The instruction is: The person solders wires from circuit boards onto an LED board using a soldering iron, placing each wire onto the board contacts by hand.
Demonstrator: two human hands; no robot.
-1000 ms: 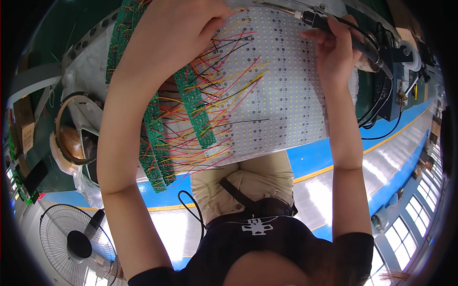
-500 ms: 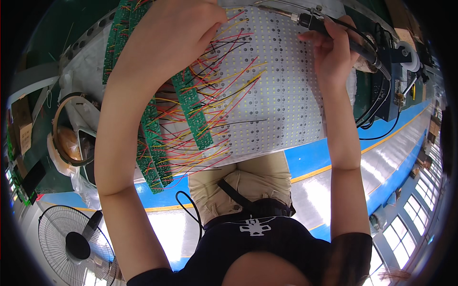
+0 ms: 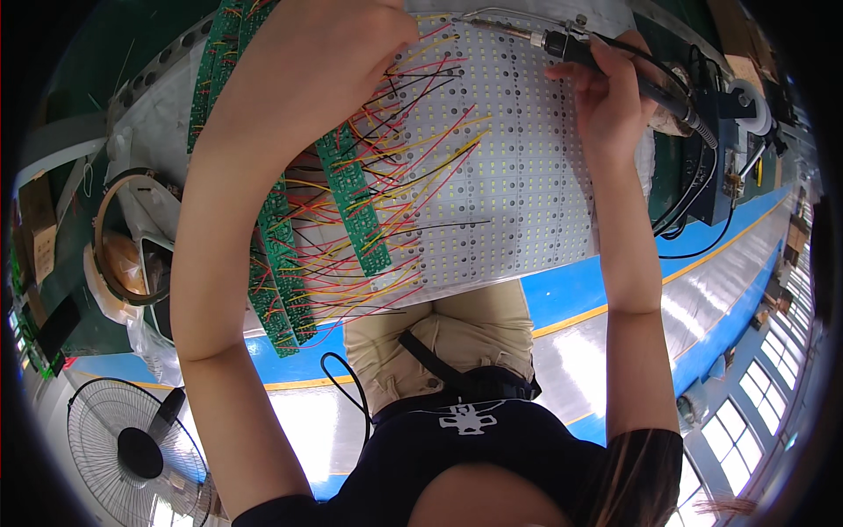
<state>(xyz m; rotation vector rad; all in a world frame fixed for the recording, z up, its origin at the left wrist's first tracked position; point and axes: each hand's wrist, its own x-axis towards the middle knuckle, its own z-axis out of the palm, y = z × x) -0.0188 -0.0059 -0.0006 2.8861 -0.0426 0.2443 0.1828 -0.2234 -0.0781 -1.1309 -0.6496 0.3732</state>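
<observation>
Wrapped around the soldering iron (image 3: 615,66), my right hand (image 3: 610,105) keeps its tip over the far edge of the white LED panel (image 3: 518,176). My left hand (image 3: 342,53) presses on the coloured wires (image 3: 395,176) at that panel's left side, fingers hidden; green circuit boards (image 3: 281,246) lie just beside.

Left hand (image 3: 338,53) fingers beyond top edge

Green workbench (image 3: 79,105) — white LED panel (image 3: 518,176), green circuit strips (image 3: 356,202), tape roll (image 3: 118,237).
</observation>
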